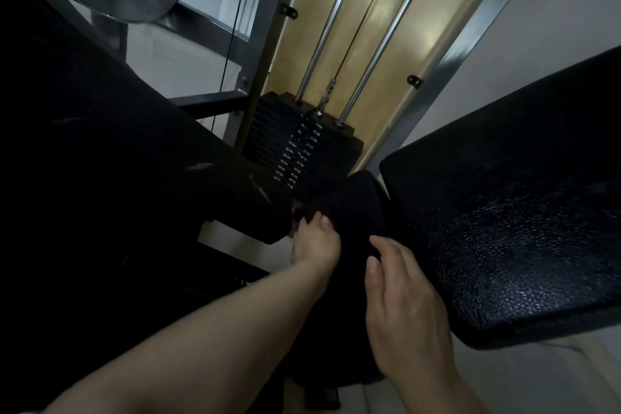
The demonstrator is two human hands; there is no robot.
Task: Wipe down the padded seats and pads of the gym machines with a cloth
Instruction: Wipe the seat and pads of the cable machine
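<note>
While the left hand [316, 242] pinched the top of the dark cloth [349, 222] and the right hand [400, 306] lay curled on it, between two black padded seats, the wiping looked not yet begun, so next the cloth probably needed rubbing over the bumpy black right seat pad [510, 218].

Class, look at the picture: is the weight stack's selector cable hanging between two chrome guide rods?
Yes. The thin cable runs down to the weight stack between the two chrome guide rods.
</note>
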